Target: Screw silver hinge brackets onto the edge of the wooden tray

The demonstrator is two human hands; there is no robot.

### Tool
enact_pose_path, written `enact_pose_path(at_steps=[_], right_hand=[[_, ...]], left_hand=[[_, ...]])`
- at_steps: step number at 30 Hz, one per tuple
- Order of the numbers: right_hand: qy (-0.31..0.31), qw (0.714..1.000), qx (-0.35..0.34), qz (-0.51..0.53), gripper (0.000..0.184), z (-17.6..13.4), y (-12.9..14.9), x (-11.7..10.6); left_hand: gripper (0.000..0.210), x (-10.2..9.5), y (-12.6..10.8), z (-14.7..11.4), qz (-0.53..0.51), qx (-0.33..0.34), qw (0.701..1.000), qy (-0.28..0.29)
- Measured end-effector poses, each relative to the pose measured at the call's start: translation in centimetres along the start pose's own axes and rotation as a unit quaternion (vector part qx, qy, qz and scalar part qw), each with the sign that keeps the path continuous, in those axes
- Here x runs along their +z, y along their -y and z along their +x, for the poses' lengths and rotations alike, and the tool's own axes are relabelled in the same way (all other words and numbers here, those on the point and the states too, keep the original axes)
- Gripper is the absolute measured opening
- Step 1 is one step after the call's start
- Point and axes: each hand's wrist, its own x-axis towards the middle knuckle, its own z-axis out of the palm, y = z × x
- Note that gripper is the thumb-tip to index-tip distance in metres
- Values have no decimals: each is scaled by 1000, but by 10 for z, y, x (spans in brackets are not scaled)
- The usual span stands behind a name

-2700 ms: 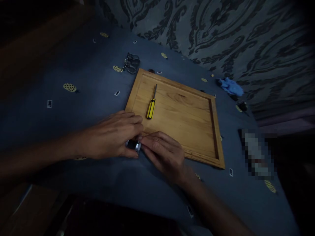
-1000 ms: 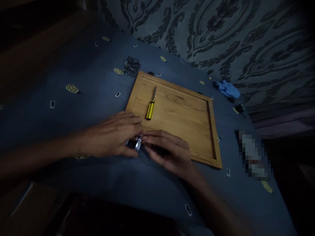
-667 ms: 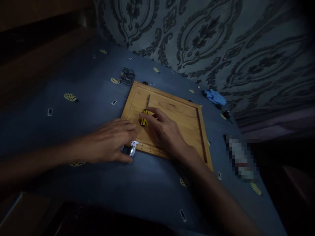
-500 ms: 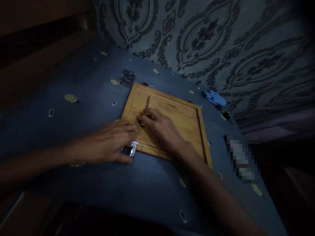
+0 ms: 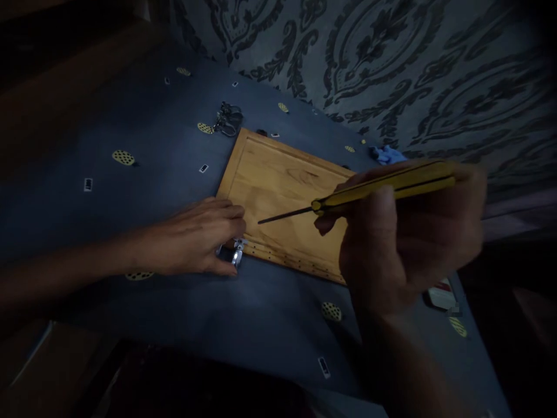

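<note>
My right hand (image 5: 409, 244) is raised close to the camera and grips a yellow-handled screwdriver (image 5: 383, 184), its dark shaft pointing left over a wooden panel (image 5: 278, 186). The panel lies flat on a blue patterned cloth (image 5: 143, 145). My left hand (image 5: 195, 238) rests palm down at the panel's near left corner, fingers pressing a small shiny metal fitting (image 5: 236, 253) against the panel's edge. A row of small holes runs along that near edge.
A bunch of metal fittings (image 5: 228, 118) lies on the cloth beyond the panel's far left corner. A blue rag (image 5: 387, 154) sits by the patterned wall (image 5: 391, 69) at the back. A small white object (image 5: 441, 292) lies right of my hand.
My right hand left the metal fitting, reached onto the panel, picked up the screwdriver and lifted it toward the camera. My left hand stayed on the fitting.
</note>
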Motion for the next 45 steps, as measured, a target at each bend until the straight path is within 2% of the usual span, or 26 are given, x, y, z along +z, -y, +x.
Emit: enact_pose_path(at_steps=[4, 8, 16, 29, 36, 40, 45], right_hand=[[29, 999, 25, 26, 8, -13, 12, 5], [68, 997, 18, 38, 6, -19, 8, 5], [98, 994, 15, 50, 7, -21, 4, 4], [126, 989, 19, 74, 7, -23, 1, 6], [139, 990, 14, 26, 9, -22, 2, 4], [131, 990, 32, 31, 13, -21, 11, 4], [144, 983, 78, 82, 26, -19, 16, 6]], left_hand=[[30, 0, 1, 1, 8, -2, 1000, -2], [30, -2, -2, 2, 12, -9, 1000, 0], [27, -2, -3, 2, 15, -11, 1000, 2], [27, 1, -2, 3, 10, -16, 1000, 0], [28, 0, -2, 3, 2, -14, 1000, 3], [25, -1, -3, 3, -2, -17, 1000, 7], [26, -2, -5, 3, 8, -26, 1000, 14]])
